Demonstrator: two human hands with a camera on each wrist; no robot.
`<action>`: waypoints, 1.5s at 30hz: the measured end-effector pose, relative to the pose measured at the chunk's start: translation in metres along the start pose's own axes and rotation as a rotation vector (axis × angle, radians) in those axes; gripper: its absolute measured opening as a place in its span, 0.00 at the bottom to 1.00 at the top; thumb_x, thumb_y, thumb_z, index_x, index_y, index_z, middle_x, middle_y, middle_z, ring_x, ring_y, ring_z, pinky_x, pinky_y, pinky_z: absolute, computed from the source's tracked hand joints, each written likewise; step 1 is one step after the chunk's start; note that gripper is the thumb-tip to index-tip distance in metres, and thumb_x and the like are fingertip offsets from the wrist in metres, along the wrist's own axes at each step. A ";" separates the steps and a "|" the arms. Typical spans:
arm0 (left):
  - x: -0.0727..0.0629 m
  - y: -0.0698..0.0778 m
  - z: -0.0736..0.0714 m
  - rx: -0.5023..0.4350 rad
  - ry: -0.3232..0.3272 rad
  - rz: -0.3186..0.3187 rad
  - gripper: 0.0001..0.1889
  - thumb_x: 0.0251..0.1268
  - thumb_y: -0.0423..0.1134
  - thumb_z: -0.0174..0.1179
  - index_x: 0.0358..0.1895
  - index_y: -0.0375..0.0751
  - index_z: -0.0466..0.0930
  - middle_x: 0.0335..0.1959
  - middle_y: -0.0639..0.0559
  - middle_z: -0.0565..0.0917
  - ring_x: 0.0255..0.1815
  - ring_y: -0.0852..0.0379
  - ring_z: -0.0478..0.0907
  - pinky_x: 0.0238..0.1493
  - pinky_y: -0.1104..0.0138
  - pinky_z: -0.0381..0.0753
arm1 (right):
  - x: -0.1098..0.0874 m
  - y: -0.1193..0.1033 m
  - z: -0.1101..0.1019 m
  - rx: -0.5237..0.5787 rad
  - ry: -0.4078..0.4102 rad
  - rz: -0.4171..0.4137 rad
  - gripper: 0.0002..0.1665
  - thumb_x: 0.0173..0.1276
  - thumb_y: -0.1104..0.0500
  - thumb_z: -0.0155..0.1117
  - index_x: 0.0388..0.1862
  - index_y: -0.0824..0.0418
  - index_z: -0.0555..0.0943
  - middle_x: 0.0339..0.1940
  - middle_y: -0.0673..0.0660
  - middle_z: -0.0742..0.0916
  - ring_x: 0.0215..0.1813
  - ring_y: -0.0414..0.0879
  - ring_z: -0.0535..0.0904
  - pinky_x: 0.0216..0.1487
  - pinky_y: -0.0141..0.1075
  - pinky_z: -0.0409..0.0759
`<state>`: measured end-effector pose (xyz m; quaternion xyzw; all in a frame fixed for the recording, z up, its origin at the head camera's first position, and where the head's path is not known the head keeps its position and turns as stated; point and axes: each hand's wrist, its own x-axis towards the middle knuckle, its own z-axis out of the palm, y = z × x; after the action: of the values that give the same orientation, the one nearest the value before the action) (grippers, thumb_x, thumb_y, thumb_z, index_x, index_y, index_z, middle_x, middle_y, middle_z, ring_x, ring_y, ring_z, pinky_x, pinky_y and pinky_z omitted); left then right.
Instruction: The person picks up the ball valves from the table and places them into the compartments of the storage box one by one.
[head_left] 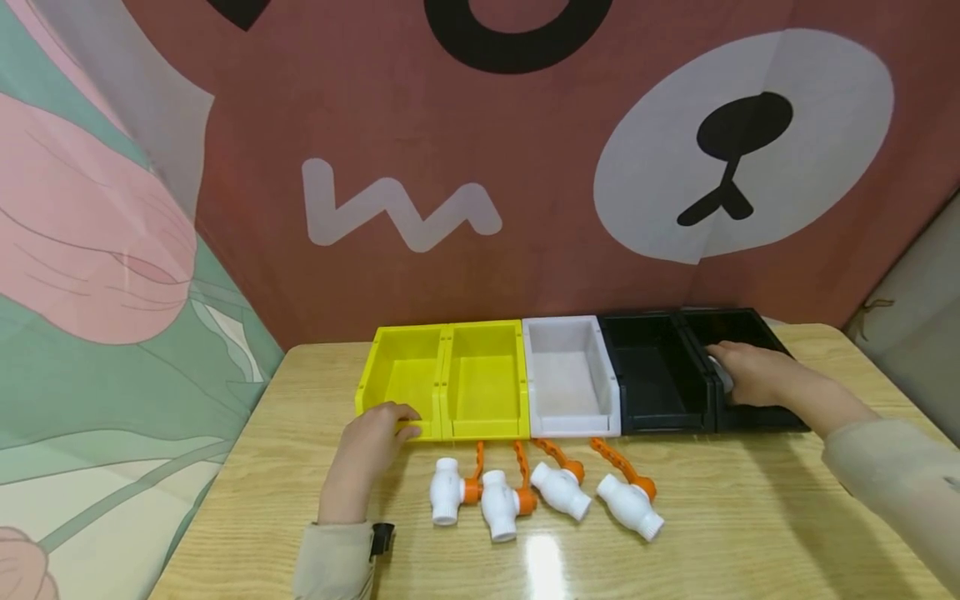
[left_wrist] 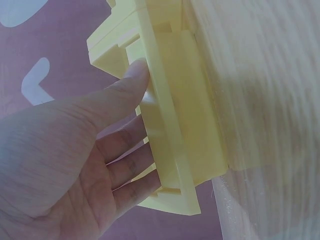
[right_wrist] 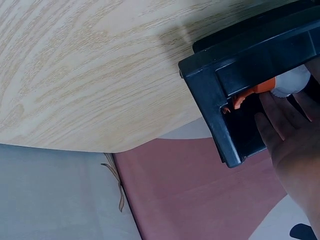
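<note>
My right hand [head_left: 750, 372] is inside the rightmost black bin [head_left: 765, 419]. In the right wrist view its fingers hold a white ball valve [right_wrist: 292, 81] with an orange handle [right_wrist: 255, 90]; part of the valve is hidden by the hand and the bin wall. My left hand [head_left: 375, 442] rests at the front edge of the leftmost yellow bin [head_left: 401, 367]. In the left wrist view its thumb touches the rim [left_wrist: 165, 107] and the fairly straight fingers reach the lip. Several white ball valves [head_left: 498, 506] with orange handles lie in a row before the bins.
A second yellow bin [head_left: 483, 383], a white bin [head_left: 570, 379] and another black bin [head_left: 656, 375] stand side by side between the hands. The wooden table [head_left: 712, 533] ends at a printed curtain [head_left: 525, 267] behind the bins.
</note>
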<state>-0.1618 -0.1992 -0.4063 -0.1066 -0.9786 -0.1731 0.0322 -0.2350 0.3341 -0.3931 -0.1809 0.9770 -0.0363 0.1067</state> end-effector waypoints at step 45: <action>0.000 0.002 0.000 0.008 0.017 0.004 0.09 0.64 0.40 0.67 0.43 0.42 0.87 0.41 0.48 0.86 0.39 0.48 0.84 0.39 0.57 0.84 | -0.053 -0.023 -0.015 -0.075 0.348 -0.142 0.26 0.63 0.58 0.73 0.55 0.74 0.79 0.52 0.73 0.82 0.48 0.66 0.82 0.44 0.58 0.81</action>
<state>-0.1618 -0.1977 -0.4056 -0.1070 -0.9787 -0.1702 0.0413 -0.1819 0.3325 -0.3654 -0.2443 0.9662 -0.0380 -0.0733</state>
